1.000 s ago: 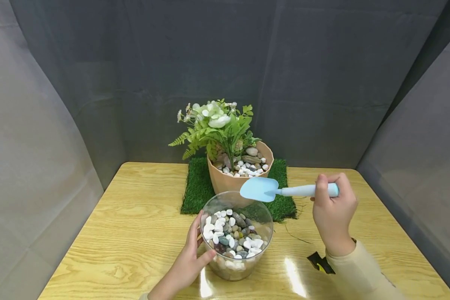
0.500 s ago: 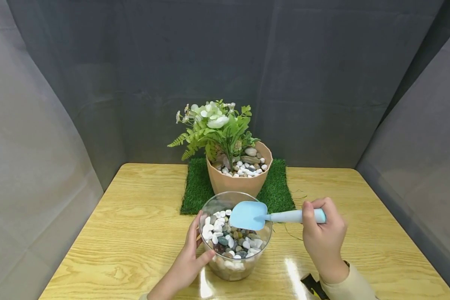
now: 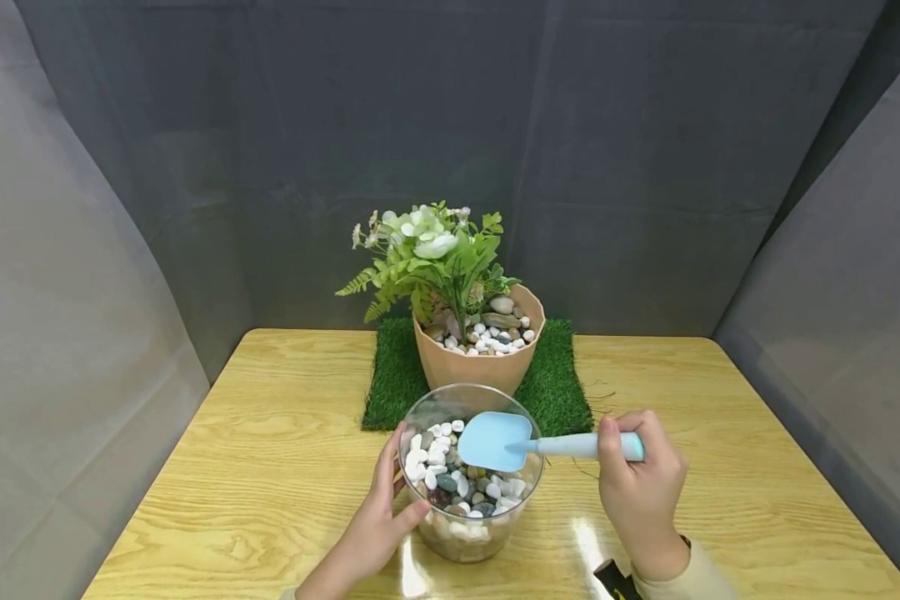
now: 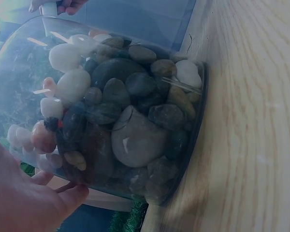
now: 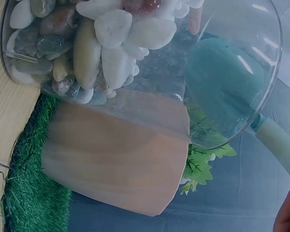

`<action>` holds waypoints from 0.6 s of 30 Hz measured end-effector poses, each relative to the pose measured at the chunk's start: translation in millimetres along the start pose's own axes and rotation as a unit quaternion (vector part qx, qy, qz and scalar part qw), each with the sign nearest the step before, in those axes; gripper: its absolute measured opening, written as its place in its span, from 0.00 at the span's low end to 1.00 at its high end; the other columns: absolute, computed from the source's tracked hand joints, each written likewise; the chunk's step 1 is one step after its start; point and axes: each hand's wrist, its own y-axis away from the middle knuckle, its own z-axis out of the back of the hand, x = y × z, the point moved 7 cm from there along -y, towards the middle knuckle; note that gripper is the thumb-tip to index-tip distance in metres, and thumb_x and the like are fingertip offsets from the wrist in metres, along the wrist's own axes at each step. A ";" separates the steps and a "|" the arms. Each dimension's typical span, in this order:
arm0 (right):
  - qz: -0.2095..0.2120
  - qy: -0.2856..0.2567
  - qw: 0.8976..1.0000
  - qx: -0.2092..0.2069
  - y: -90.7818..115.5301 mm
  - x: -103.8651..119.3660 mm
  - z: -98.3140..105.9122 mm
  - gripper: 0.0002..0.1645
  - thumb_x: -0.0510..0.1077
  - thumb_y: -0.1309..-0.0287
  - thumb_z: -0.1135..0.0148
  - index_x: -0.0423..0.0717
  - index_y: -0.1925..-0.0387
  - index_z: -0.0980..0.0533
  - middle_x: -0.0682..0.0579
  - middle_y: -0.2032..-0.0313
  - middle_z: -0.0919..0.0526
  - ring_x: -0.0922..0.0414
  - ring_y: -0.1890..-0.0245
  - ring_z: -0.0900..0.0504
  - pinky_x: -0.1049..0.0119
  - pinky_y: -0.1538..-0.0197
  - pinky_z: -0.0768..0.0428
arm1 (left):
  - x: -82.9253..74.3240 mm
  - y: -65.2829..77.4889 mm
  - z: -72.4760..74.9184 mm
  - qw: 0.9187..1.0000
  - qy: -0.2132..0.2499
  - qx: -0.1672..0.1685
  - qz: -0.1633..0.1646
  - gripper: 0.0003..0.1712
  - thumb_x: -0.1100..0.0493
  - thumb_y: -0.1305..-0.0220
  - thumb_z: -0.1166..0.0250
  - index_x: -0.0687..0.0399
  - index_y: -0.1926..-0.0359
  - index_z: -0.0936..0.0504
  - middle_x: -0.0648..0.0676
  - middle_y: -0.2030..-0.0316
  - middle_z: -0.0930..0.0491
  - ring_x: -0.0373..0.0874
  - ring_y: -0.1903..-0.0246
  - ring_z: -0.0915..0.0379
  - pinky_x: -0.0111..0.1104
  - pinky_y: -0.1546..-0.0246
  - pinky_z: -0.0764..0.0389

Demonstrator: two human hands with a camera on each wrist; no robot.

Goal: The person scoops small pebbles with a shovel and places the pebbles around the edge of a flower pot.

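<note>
My left hand [image 3: 371, 527] holds the left side of a clear plastic bucket [image 3: 471, 542], thumb at the front and fingers behind. White, grey and brown pebbles [image 4: 135, 137] fill its lower part. My right hand [image 3: 643, 492] grips the handle of a light blue garden trowel [image 3: 495, 442], held nearly level from the right. Its blade reaches over the bucket's rim and overlaps the pebbles in the head view. Through the bucket wall in the right wrist view, the blade [image 5: 224, 87] shows inside the mouth, apart from the stones. No pebbles are visible on it.
Behind the bucket, a peach-coloured pot [image 3: 472, 371] with pebbles and white-flowered greenery [image 3: 438, 258] stands on a square of artificial turf [image 3: 390, 396]. Loose dark strands lie by the turf's right edge. Grey cloth [image 3: 645, 167] walls the wooden table [image 3: 270, 467].
My right hand has moved down and left, bringing the trowel from above the bucket's far rim to its mouth. The left hand and the bucket have stayed in place.
</note>
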 end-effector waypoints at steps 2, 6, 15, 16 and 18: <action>-0.002 -0.001 1.000 -0.001 0.6 -0.9 -0.1 0.09 0.26 0.48 0.41 0.33 0.81 0.29 0.56 0.89 0.35 0.72 0.86 0.44 0.79 0.85 0.45 | 0.0 0.1 0.1 1.000 -0.004 -0.001 0.000 0.55 0.53 0.29 0.36 0.40 0.16 0.65 0.64 0.18 0.61 0.70 0.21 0.59 0.63 0.24 0.49; -0.008 0.004 1.000 -0.002 0.7 -3.2 -0.3 0.10 0.26 0.48 0.41 0.33 0.81 0.29 0.57 0.89 0.36 0.72 0.86 0.44 0.79 0.85 0.46 | -0.2 0.7 0.7 1.000 -0.013 -0.005 0.001 0.55 0.54 0.29 0.37 0.39 0.16 0.65 0.65 0.18 0.62 0.71 0.22 0.59 0.63 0.24 0.48; 0.014 -0.002 1.000 0.017 6.2 -5.8 -6.3 0.08 0.27 0.48 0.40 0.34 0.80 0.28 0.56 0.90 0.38 0.73 0.87 0.45 0.80 0.86 0.46 | 0.1 0.9 0.6 1.000 -0.011 -0.003 0.000 0.55 0.52 0.29 0.37 0.40 0.16 0.65 0.66 0.18 0.64 0.73 0.22 0.60 0.64 0.25 0.48; 0.015 -0.002 1.000 0.019 7.0 -5.8 -6.9 0.08 0.27 0.48 0.40 0.34 0.79 0.27 0.56 0.90 0.37 0.73 0.87 0.45 0.80 0.86 0.46 | -0.2 0.9 0.6 1.000 -0.010 -0.003 -0.001 0.55 0.52 0.29 0.37 0.40 0.16 0.65 0.66 0.18 0.63 0.73 0.22 0.60 0.65 0.25 0.48; 0.018 -0.002 1.000 0.021 8.4 -5.9 -7.9 0.08 0.28 0.48 0.39 0.34 0.79 0.27 0.55 0.90 0.36 0.73 0.86 0.44 0.80 0.86 0.45 | -0.5 1.2 0.6 1.000 -0.009 -0.003 -0.001 0.54 0.52 0.29 0.37 0.40 0.16 0.65 0.66 0.18 0.63 0.73 0.22 0.60 0.65 0.25 0.48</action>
